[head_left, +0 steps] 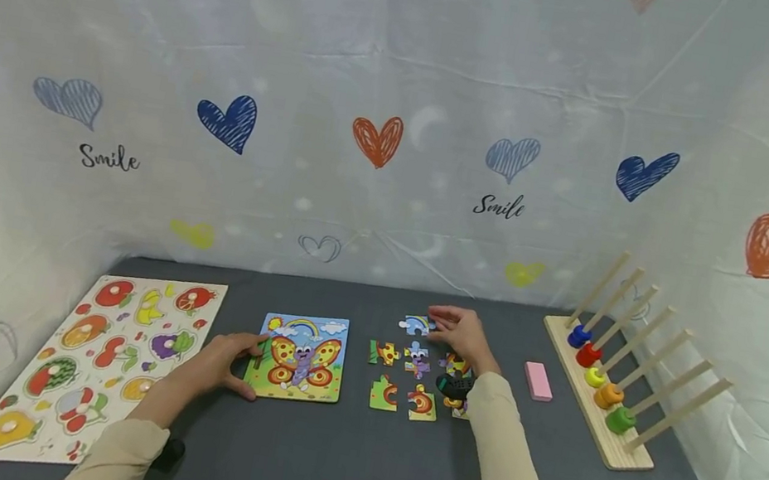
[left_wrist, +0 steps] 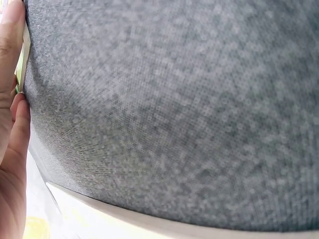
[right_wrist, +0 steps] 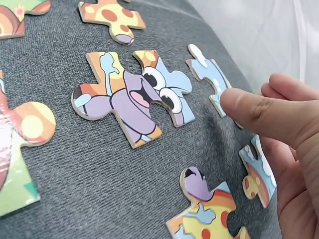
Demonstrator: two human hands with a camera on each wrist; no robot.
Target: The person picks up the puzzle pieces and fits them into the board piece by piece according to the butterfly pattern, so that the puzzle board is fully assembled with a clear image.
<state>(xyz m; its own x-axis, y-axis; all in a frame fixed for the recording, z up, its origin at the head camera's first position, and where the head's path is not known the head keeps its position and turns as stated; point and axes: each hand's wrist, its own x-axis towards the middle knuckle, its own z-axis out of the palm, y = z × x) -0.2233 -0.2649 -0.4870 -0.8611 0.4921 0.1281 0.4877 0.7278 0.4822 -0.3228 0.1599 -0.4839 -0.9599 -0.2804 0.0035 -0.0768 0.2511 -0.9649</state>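
Clock as per head view. R hand (head_left: 463, 338) at approx. 1 o'clock of the loose pieces (head_left: 384, 394); thumb tip overlaps the 3 o'clock end of the sky piece (head_left: 414, 325). Pinch vs. light touch: can't tell, far side of piece hidden by hand. L hand (head_left: 223, 364) grips butterfly board (head_left: 296, 360) at its 9 o'clock edge, thumb nr 7, fingertips nr 10. Board lies flat on gray table (head_left: 333, 467), approx. 8 o'clock of the sky piece.

Risks (my est.):
- Sky piece looks thin; if thumb only presses, prob. skids on table rather than lifts.
- Face piece (head_left: 417, 360) at 6 o'clock of sky piece, near, not touching. Low sweep of fingers cd shove it askew.
- Dark wrist cam (head_left: 454, 387) sits over/beside wing piece (head_left: 457, 363), approx. 4–5 o'clock of sky piece. Contact unclear; if wrist drops or drags, pieces there cd flip or scatter.
- Uneven push by L hand on board's 9 o'clock edge cd swivel it, or slide it twd 3 o'clock into the nearest pieces.
- Pink block (head_left: 538, 381) at approx. 4 o'clock of R hand, apart from forearm; low risk unless arm swings wide.
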